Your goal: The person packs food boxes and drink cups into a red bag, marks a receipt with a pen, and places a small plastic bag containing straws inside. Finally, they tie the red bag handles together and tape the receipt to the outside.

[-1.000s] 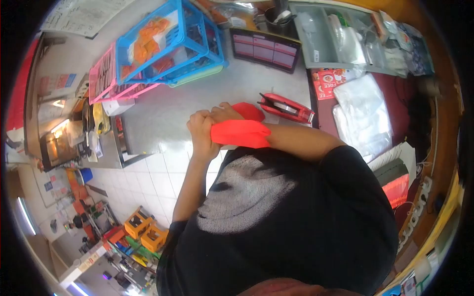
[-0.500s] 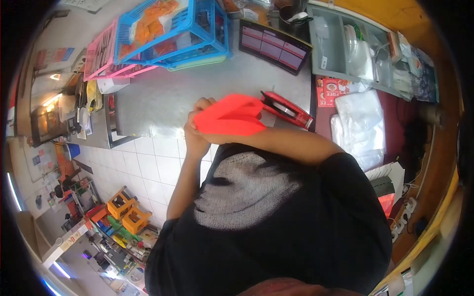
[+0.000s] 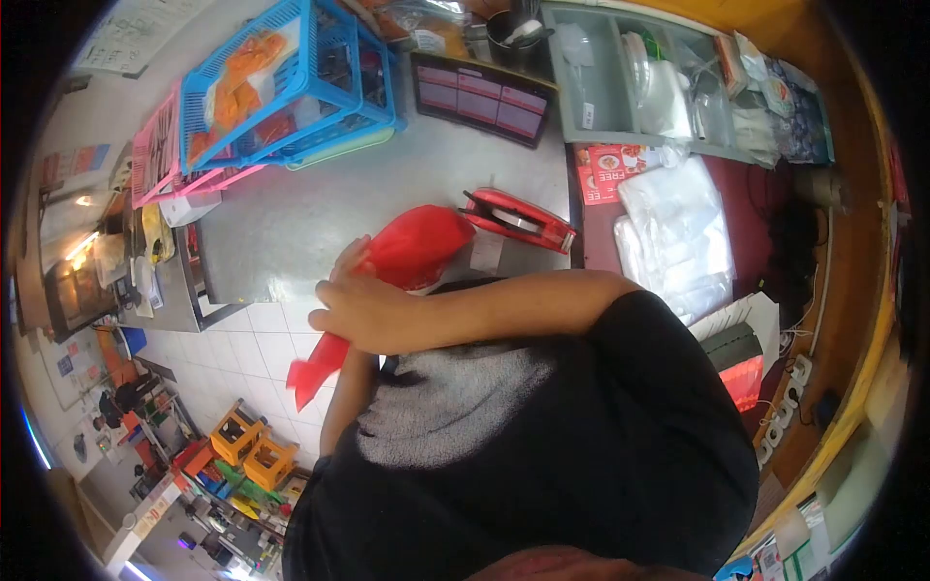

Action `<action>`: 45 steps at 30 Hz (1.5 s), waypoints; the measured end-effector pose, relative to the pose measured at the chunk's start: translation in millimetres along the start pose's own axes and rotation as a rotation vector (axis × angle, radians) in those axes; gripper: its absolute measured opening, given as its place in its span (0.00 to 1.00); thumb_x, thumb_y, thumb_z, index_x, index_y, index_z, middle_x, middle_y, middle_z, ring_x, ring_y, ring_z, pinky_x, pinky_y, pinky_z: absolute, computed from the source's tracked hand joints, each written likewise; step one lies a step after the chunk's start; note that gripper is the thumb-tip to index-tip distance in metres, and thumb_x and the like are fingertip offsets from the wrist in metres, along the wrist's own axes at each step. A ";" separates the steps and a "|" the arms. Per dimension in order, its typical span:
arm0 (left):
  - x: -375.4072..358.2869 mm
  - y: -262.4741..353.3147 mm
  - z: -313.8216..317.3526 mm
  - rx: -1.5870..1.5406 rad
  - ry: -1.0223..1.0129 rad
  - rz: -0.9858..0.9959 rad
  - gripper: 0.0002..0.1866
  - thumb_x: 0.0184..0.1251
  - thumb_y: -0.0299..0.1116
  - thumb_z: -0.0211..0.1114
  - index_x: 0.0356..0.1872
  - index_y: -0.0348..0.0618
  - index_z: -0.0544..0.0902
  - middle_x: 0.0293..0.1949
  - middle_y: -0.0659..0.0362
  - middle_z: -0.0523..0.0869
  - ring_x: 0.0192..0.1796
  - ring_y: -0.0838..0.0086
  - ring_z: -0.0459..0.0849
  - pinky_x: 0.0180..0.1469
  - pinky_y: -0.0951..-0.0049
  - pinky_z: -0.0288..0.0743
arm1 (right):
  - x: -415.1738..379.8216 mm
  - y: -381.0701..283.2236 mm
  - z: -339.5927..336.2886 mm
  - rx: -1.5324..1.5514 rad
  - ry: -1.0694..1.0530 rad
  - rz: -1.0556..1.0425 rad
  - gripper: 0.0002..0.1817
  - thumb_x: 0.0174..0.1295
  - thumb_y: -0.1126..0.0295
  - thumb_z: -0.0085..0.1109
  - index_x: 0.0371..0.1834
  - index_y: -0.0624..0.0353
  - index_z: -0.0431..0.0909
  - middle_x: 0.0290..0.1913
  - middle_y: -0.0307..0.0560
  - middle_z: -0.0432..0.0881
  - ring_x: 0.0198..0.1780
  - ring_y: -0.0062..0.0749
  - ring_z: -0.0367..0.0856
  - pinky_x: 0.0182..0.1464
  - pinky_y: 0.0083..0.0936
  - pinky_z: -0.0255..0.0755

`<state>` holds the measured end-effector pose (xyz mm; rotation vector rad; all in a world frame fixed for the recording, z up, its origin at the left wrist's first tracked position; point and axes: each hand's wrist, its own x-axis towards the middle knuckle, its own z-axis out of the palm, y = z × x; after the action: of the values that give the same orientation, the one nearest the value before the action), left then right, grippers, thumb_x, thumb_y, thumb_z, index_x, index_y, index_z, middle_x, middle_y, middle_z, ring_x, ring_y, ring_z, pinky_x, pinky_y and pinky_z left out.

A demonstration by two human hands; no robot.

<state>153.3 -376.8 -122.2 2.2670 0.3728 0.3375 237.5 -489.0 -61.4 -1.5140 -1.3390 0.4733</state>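
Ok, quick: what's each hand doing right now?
Left hand: at the red bundle, mostly hidden behind the right; grip can't be told.
Right hand: closed around the bundle's narrow part.

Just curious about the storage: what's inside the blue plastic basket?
The blue plastic basket holds what look like orange packets and something white. Whatever lies beneath them is covered.

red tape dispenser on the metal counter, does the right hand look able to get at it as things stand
Probably yes, once freed: the red tape dispenser sits close by with its top uncovered, but the right hand is closed around the red bundle.
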 end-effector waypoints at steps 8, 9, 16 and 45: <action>-1.1 0.3 7.0 -0.510 -0.041 -0.280 0.26 0.80 0.41 0.54 0.71 0.37 0.71 0.65 0.50 0.79 0.66 0.62 0.78 0.67 0.63 0.71 | -40.2 8.1 -165.2 0.405 -0.036 0.163 0.24 0.53 0.75 0.73 0.56 0.55 0.80 0.50 0.49 0.82 0.51 0.35 0.82 0.54 0.32 0.77; 1.9 5.5 3.6 -0.498 -0.036 -0.243 0.25 0.78 0.38 0.55 0.71 0.36 0.71 0.64 0.50 0.79 0.65 0.63 0.79 0.63 0.63 0.75 | -56.5 35.4 -190.8 0.469 0.193 0.440 0.17 0.60 0.72 0.71 0.52 0.57 0.82 0.43 0.43 0.83 0.42 0.26 0.83 0.47 0.28 0.78; 5.6 24.2 -8.9 -0.538 -0.090 -0.343 0.22 0.79 0.33 0.55 0.69 0.35 0.70 0.60 0.51 0.80 0.59 0.65 0.84 0.50 0.67 0.87 | -145.7 284.3 -317.0 -0.688 0.653 1.032 0.13 0.62 0.64 0.65 0.41 0.64 0.87 0.42 0.63 0.88 0.44 0.54 0.88 0.49 0.39 0.82; -0.1 21.3 3.4 -0.051 0.222 -0.043 0.16 0.70 0.35 0.62 0.50 0.31 0.82 0.43 0.50 0.87 0.45 0.66 0.85 0.47 0.67 0.77 | -198.8 239.5 -289.0 0.632 1.152 0.560 0.02 0.65 0.76 0.64 0.38 0.62 0.82 0.33 0.43 0.84 0.31 0.26 0.83 0.35 0.23 0.80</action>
<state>157.8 -392.7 -108.4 2.1737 0.5206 0.5721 530.7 -756.8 -212.2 -1.2270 0.1427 0.2313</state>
